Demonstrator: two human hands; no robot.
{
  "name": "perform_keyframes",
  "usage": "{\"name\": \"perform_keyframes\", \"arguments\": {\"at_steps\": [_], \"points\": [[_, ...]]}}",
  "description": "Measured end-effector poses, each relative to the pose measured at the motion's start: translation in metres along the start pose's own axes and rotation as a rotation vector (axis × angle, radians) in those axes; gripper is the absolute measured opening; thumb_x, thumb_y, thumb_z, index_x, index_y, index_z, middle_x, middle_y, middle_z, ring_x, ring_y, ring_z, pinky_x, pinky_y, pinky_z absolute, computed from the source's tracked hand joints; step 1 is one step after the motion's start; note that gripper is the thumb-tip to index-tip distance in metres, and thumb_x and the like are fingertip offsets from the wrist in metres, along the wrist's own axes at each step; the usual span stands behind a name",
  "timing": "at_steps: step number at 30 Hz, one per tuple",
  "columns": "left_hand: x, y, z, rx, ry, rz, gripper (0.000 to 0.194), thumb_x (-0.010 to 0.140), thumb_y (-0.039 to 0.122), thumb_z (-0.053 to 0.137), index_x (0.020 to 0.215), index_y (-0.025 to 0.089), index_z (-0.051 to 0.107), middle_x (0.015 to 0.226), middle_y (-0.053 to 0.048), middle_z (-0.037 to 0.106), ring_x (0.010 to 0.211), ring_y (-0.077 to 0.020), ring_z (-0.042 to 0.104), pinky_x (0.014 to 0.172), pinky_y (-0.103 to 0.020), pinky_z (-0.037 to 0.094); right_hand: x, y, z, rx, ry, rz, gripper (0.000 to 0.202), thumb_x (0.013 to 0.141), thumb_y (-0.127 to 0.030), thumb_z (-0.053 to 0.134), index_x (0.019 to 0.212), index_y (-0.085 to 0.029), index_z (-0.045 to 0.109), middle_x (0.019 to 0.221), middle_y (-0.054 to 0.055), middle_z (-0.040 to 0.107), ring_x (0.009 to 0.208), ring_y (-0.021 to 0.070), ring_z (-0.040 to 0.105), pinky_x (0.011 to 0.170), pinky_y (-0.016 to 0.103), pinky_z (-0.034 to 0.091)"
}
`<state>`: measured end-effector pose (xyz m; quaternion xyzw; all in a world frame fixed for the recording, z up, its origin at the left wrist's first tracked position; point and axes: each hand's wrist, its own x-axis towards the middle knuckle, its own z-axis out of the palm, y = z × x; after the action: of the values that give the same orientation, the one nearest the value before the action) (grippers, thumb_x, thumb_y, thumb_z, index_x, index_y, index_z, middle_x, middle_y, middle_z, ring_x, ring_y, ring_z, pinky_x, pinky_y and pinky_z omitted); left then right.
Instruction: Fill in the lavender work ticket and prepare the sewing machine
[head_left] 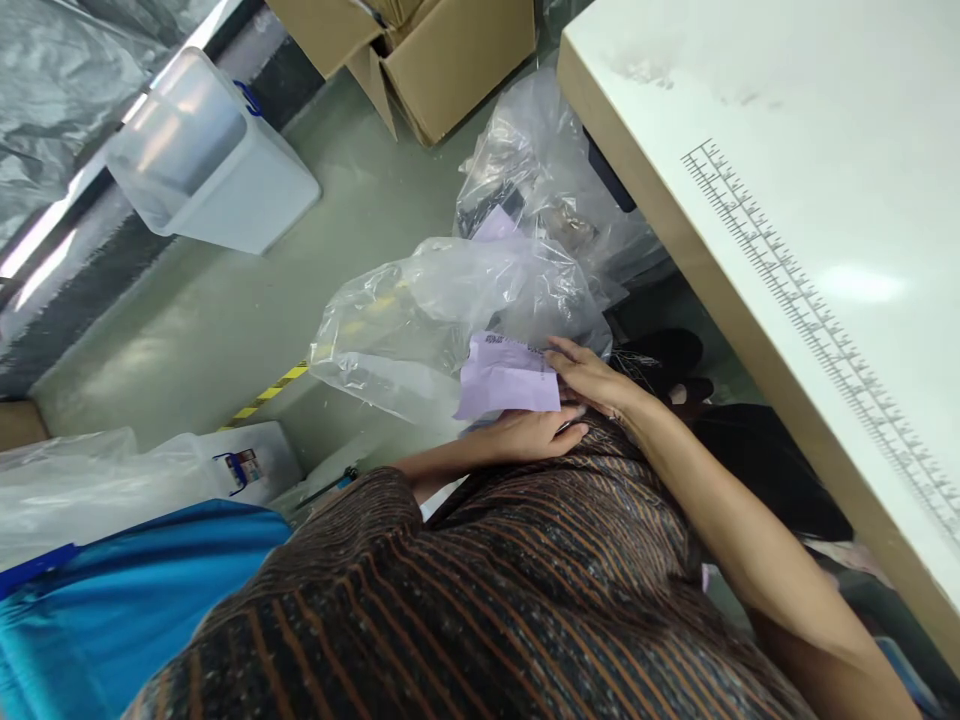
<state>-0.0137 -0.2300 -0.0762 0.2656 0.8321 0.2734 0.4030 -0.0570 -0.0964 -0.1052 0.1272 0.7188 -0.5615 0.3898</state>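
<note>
A creased purple paper sheet with dark print along its far edge lies just beyond my lap. My right hand reaches in from the right, fingers stretched out and apart, fingertips touching the sheet's right edge. Just below the sheet's near edge is my left hand, palm side hidden, its visible fingers extended and slightly apart against the striped clothing. Whether it touches the paper is unclear. A large clear plastic bag spreads behind and to the left of the sheet.
More clear bags, one with another purple paper, lie by the white table with a printed ruler scale. An open cardboard box, a translucent bin, yellow-black floor tape and blue fabric surround me.
</note>
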Motion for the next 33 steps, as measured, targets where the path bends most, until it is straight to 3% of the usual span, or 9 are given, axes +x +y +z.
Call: {"name": "perform_keyframes", "arguments": {"at_steps": [4,9,12,15,17,21,26,30,33], "points": [[0.001,0.007,-0.007,0.113,-0.08,-0.015,0.039,0.102,0.039,0.038,0.126,0.021,0.064,0.111,-0.01,0.073,0.098,-0.0272,0.07,0.092,-0.04,0.053,-0.004,0.008,-0.004,0.184,0.039,0.14,0.063,0.096,-0.03,0.048,0.156,-0.019,0.029,0.13,0.017,0.062,0.091,0.0212,0.072,0.071,0.034,0.061],[0.001,0.01,-0.005,0.189,-0.059,-0.035,0.043,0.103,0.042,0.034,0.121,0.019,0.067,0.094,-0.013,0.073,0.09,-0.0322,0.071,0.087,-0.047,0.053,-0.015,0.005,-0.016,0.106,0.089,0.039,0.04,0.093,-0.022,0.049,0.13,-0.012,0.059,0.115,0.015,0.069,0.096,0.0223,0.07,0.083,0.036,0.059],[0.001,0.012,-0.005,0.202,-0.066,-0.05,0.044,0.103,0.043,0.033,0.121,0.019,0.066,0.092,-0.012,0.073,0.09,-0.0316,0.071,0.088,-0.046,0.053,-0.019,0.008,-0.027,-0.154,0.307,-0.171,0.039,0.09,-0.027,0.055,0.125,-0.013,0.062,0.122,0.016,0.065,0.113,0.0279,0.063,0.102,0.043,0.05],[0.003,0.012,-0.006,0.253,-0.103,-0.063,0.046,0.103,0.044,0.03,0.122,0.02,0.064,0.091,-0.012,0.073,0.089,-0.0313,0.071,0.086,-0.045,0.053,-0.015,0.015,-0.032,-0.551,0.525,-0.225,0.075,0.083,-0.037,0.067,0.146,-0.005,0.043,0.145,0.025,0.045,0.137,0.0401,0.041,0.113,0.051,0.037],[0.004,0.011,-0.008,0.283,-0.125,-0.057,0.047,0.103,0.044,0.029,0.124,0.019,0.063,0.091,-0.013,0.074,0.089,-0.0322,0.072,0.084,-0.044,0.053,-0.011,0.019,-0.03,-0.635,0.412,-0.082,0.085,0.083,-0.038,0.069,0.149,0.0,0.033,0.144,0.029,0.045,0.136,0.0412,0.043,0.109,0.048,0.042],[0.004,0.008,-0.02,0.354,-0.158,0.041,0.049,0.102,0.043,0.029,0.132,0.017,0.058,0.093,-0.015,0.074,0.089,-0.034,0.071,0.081,-0.044,0.053,-0.019,0.019,-0.026,-0.618,0.216,0.0,0.038,0.09,-0.016,0.055,0.127,-0.009,0.059,0.108,0.016,0.071,0.103,0.0284,0.068,0.09,0.034,0.053],[0.019,0.016,-0.077,0.515,-0.181,0.2,0.048,0.099,0.041,0.041,0.137,0.016,0.056,0.088,-0.012,0.073,0.087,-0.0312,0.07,0.079,-0.04,0.053,-0.066,0.005,-0.039,-0.631,0.25,-0.142,0.03,0.087,-0.014,0.057,0.115,-0.012,0.068,0.105,0.016,0.072,0.094,0.0282,0.07,0.083,0.034,0.054],[0.04,0.06,-0.141,0.556,-0.048,0.402,0.043,0.101,0.038,0.041,0.137,0.021,0.058,0.092,-0.007,0.075,0.085,-0.026,0.07,0.077,-0.036,0.054,-0.144,-0.013,-0.06,-0.631,0.217,-0.466,0.037,0.095,-0.024,0.053,0.13,-0.016,0.062,0.112,0.013,0.07,0.099,0.0248,0.068,0.089,0.033,0.054],[0.06,0.1,-0.174,0.451,0.129,0.664,0.036,0.102,0.037,0.042,0.131,0.028,0.063,0.102,-0.005,0.074,0.092,-0.0211,0.07,0.081,-0.033,0.056,-0.221,-0.01,-0.072,-0.507,0.432,-0.592,0.042,0.099,-0.033,0.053,0.141,-0.032,0.053,0.118,0.003,0.069,0.101,0.0171,0.068,0.089,0.025,0.055]]}}
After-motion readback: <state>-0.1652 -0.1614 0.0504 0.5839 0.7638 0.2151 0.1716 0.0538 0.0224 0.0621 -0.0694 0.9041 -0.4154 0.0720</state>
